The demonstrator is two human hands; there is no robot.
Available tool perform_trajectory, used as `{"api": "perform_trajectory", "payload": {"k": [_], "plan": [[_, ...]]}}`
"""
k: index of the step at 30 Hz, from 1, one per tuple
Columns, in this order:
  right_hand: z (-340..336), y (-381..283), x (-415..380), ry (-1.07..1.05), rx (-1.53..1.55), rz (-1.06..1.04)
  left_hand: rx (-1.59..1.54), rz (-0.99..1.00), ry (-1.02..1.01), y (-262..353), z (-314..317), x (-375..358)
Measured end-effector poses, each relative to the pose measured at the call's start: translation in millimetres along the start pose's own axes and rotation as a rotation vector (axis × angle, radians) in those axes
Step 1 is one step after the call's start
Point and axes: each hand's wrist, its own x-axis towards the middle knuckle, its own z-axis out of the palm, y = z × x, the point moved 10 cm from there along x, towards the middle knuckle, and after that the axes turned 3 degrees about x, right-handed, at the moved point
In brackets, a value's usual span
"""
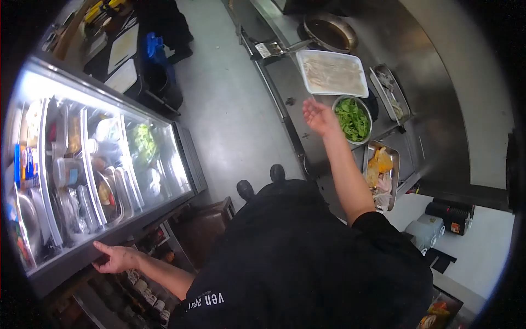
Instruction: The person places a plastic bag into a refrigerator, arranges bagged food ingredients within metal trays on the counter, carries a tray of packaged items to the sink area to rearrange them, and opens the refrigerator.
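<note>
At the lower left, my left hand [116, 259] grips the dark frame of the fridge door [148, 223], thumb on top and fingers curled under the edge. Behind that frame the fridge is lit, with wire-edged shelves of plastic containers [68, 172], wrapped food and leafy greens [144, 143]. My right hand [320, 116] is held out over the steel counter [298, 123], empty, its fingers loosely bent and apart. Just beside it stands a metal bowl of green leaves [352, 119]. A white tray of pale sliced food [333, 74] lies beyond the fingertips.
A pan with dark liquid [329, 33] sits farther along the counter. Metal trays hold orange and pale food [382, 175] and pale pieces [392, 90]. Across the grey floor [219, 104] are cutting boards [123, 49], a dark bin [164, 82] and a person's dark-clothed legs [167, 24].
</note>
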Motion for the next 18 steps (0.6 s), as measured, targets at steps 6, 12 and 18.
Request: {"api": "perform_trajectory", "payload": {"k": [6, 12, 18], "plan": [[20.3, 93.8, 18.7, -0.17, -0.129, 0.246, -0.024, -0.236, 0.039, 17.9, -7.5, -6.5], [133.9, 194.1, -67.1, -0.471, -0.527, 0.522, 0.197, -0.319, 0.041, 5.0, -7.5, 4.4], [207.7, 251.4, -121.4, -0.932, -0.974, 0.357, 0.218, -0.237, -0.055, 69.6, -11.6, -60.6]]}}
